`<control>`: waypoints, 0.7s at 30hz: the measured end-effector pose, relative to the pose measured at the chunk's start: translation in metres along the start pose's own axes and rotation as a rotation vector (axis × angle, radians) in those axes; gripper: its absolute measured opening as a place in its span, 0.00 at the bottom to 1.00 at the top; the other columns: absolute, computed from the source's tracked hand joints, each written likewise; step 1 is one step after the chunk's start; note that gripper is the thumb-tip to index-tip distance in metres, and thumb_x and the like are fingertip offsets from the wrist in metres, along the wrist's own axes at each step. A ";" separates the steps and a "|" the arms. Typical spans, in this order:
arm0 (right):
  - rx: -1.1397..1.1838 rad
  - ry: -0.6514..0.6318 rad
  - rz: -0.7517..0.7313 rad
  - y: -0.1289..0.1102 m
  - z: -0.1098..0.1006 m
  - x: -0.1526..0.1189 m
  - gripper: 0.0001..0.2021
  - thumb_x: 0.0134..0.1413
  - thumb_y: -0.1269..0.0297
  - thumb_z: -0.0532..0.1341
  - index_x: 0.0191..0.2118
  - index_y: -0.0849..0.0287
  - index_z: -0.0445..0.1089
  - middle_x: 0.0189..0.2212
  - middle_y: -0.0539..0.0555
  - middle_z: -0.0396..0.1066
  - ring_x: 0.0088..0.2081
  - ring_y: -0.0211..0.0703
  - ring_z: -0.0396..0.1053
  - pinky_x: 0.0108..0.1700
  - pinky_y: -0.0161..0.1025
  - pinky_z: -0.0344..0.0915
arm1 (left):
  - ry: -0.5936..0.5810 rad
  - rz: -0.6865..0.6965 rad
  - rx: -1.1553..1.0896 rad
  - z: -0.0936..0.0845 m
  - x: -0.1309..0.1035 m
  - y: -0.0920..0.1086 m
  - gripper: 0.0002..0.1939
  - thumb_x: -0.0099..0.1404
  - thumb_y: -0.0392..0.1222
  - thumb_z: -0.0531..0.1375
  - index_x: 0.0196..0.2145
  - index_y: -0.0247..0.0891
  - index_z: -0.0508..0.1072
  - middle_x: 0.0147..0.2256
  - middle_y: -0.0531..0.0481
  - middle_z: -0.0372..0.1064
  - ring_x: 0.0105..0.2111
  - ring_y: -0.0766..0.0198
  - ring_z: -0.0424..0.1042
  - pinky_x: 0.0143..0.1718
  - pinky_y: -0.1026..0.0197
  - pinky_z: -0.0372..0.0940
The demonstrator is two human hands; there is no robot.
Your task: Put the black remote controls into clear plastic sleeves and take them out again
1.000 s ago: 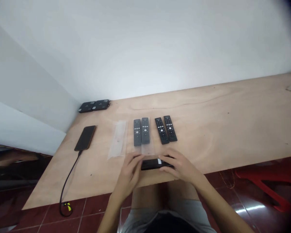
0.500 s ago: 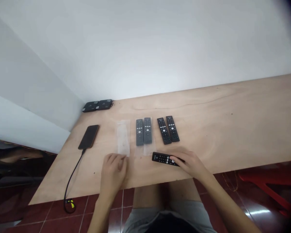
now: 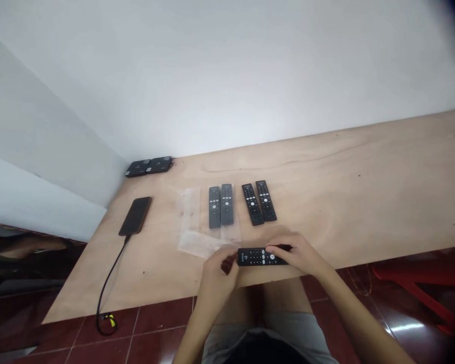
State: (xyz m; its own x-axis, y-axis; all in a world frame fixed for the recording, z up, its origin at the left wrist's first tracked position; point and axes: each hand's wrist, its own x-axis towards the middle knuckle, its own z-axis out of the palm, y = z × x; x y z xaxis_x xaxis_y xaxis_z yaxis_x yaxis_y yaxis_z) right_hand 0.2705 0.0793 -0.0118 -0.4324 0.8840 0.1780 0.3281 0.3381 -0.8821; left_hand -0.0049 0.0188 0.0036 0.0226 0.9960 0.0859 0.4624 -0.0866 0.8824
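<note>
My right hand (image 3: pixel 296 252) grips a black remote control (image 3: pixel 252 257) by its right part, thumb on the buttons, holding it sideways near the table's front edge. Fingers closed, my left hand (image 3: pixel 220 270) pinches the end of a clear plastic sleeve (image 3: pixel 199 242), close by the remote's left end. Whether the remote touches the sleeve I cannot tell. Behind lie two remotes that look greyish under plastic, a left one (image 3: pixel 214 207) and a right one (image 3: pixel 227 205). Farther right are two bare black remotes, one (image 3: pixel 253 205) beside the other (image 3: pixel 266 201).
More clear plastic (image 3: pixel 188 207) lies flat left of the wrapped remotes. A phone (image 3: pixel 135 216) with a black cable (image 3: pixel 108 283) rests on the left of the wooden table (image 3: pixel 345 202). Two flat black boxes (image 3: pixel 148 166) sit at the back wall. A red stool (image 3: pixel 413 283) stands right.
My left hand has moved right, drawing a plastic sleeve sideways toward the remote. The remote in my right hand has turned nearly level and come slightly nearer me.
</note>
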 end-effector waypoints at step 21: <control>-0.267 -0.055 -0.280 0.008 -0.012 -0.010 0.26 0.67 0.59 0.73 0.67 0.46 0.74 0.56 0.58 0.78 0.59 0.59 0.74 0.62 0.59 0.73 | -0.002 0.002 0.177 -0.004 0.007 0.002 0.11 0.74 0.39 0.60 0.44 0.42 0.84 0.41 0.46 0.81 0.40 0.55 0.80 0.43 0.54 0.74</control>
State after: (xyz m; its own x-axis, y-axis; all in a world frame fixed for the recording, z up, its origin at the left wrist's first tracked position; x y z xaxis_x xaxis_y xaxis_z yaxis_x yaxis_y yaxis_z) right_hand 0.2880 0.0768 -0.0153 -0.5781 0.7292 0.3661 0.3946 0.6426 -0.6568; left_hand -0.0069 0.0252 0.0081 0.0256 0.9959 0.0867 0.6116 -0.0842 0.7867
